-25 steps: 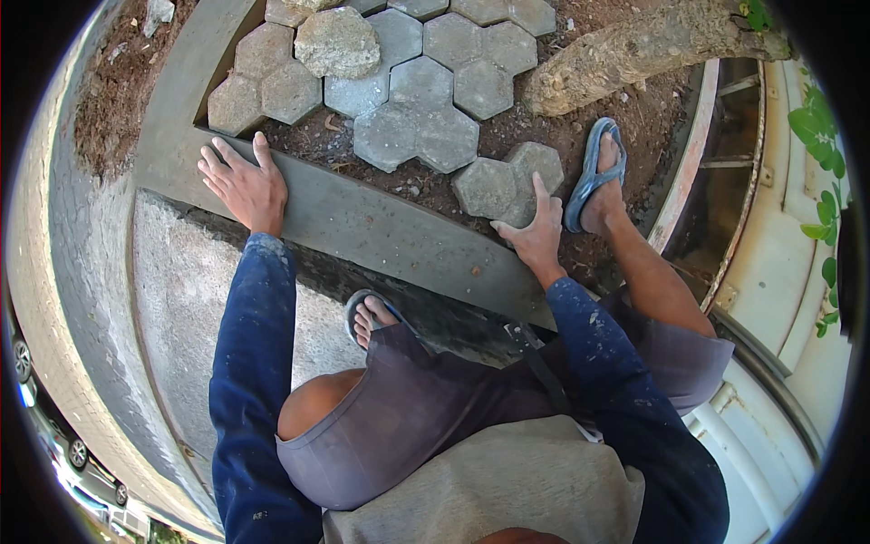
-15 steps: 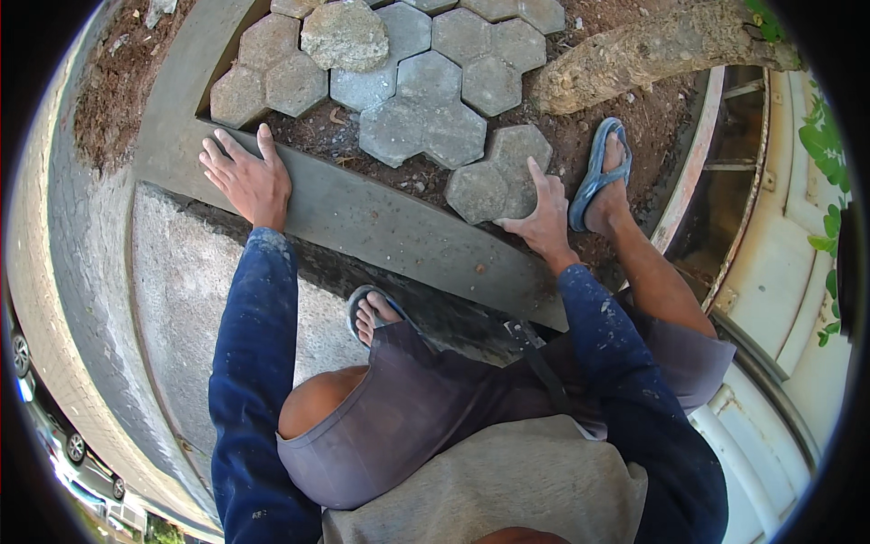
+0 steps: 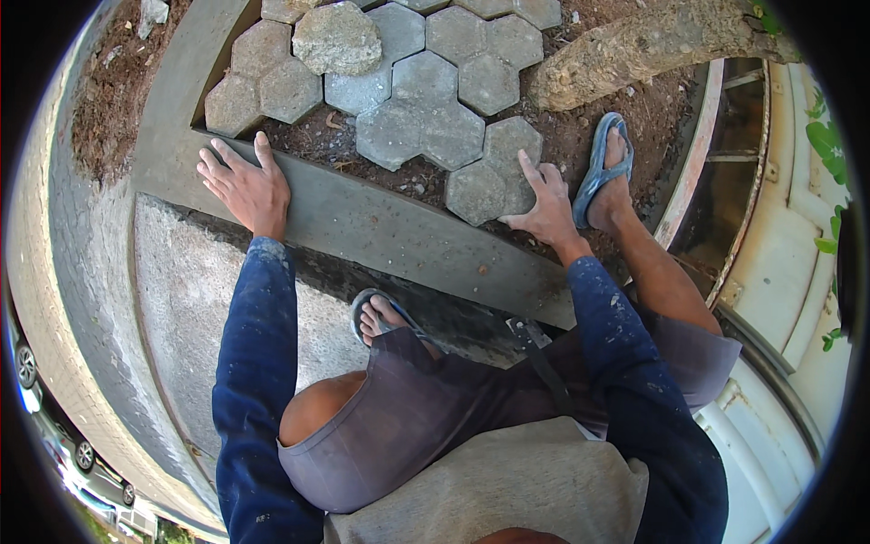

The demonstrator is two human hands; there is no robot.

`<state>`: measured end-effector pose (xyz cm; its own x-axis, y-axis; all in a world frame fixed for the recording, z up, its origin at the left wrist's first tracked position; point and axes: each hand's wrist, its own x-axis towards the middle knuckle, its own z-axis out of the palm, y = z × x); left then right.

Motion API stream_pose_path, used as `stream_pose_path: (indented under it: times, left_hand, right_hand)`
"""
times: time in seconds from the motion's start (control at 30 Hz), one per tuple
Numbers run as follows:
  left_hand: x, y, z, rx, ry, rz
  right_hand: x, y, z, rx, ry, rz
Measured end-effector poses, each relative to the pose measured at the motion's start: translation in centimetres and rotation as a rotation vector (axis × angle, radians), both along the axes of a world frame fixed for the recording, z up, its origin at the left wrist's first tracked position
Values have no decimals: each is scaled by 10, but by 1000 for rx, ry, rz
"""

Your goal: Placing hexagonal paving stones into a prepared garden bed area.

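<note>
The right hand (image 3: 546, 207) is resting at centre right, fingers spread flat on the hexagonal paving block (image 3: 494, 172), which is lying just above it, at the paved patch's lower right edge. The left hand (image 3: 243, 184) is bracing, open-palmed, on the concrete curb (image 3: 381, 227) at left, well apart.

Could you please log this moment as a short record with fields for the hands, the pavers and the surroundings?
left hand: flat on the concrete curb, fingers spread
right hand: pressing on a hexagonal paver at the near edge of the paved patch
pavers: grey hexagons laid on brown soil
loose item: rough stone lying on the pavers
feet: blue sandal on the soil, the other foot below the curb
</note>
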<state>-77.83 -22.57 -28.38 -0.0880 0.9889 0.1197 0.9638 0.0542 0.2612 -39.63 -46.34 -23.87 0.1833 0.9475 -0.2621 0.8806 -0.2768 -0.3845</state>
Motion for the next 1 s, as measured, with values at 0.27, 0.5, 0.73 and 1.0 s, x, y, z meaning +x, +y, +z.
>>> stream_pose_path:
  times: [0.27,0.5,0.73,1.0]
  left_hand:
    - [5,2,2,10,5,-9]
    - [3,1,3,28,8,-20]
    - [4,-1,2,34,8,-34]
    - [-1,2,0,53,3,-39]
  right_hand:
    - [-6,0,-1,4,16,-47]
    - [0,21,8,-197,-8,-46]
    - [4,23,12,-204,45,-76]
    - [19,42,12,-275,79,-10]
